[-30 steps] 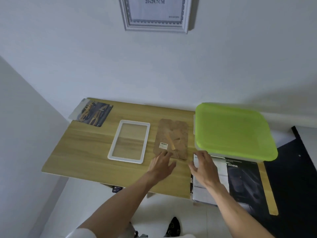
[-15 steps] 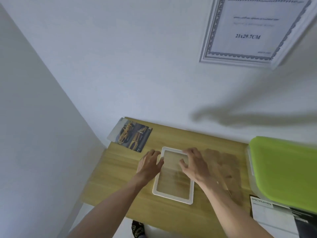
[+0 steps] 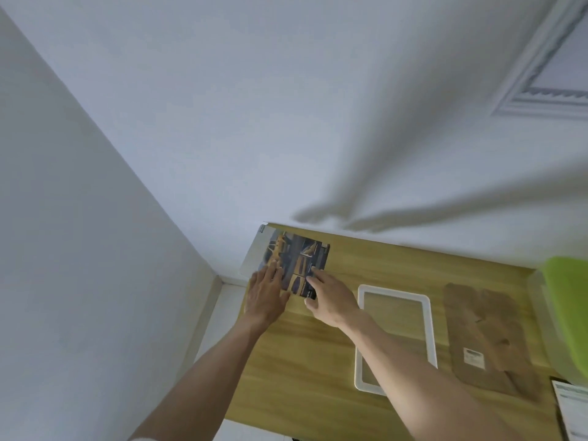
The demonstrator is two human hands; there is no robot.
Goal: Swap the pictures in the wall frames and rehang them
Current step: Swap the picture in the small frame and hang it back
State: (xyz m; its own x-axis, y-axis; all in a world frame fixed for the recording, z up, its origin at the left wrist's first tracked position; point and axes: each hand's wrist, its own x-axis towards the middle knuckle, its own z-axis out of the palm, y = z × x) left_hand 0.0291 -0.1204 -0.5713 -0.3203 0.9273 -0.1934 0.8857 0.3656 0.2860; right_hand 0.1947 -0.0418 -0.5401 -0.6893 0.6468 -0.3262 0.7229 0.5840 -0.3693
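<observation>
At the bench's [image 3: 302, 361] far left corner, my left hand [image 3: 266, 297] and right hand [image 3: 331, 297] lay spread flat on the picture [image 3: 299, 262], gripping nothing; thin, light and bendable, I judged; best lifted by its edges; the empty frame [image 3: 394, 338] lay nearby.

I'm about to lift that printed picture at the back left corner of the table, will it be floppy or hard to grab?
The picture looks like a thin flat sheet, so it will probably bend when lifted by one edge. It lies flush on the table, so pinching may be hard; sliding it may help. Both the left hand and right hand rest on it.
</observation>
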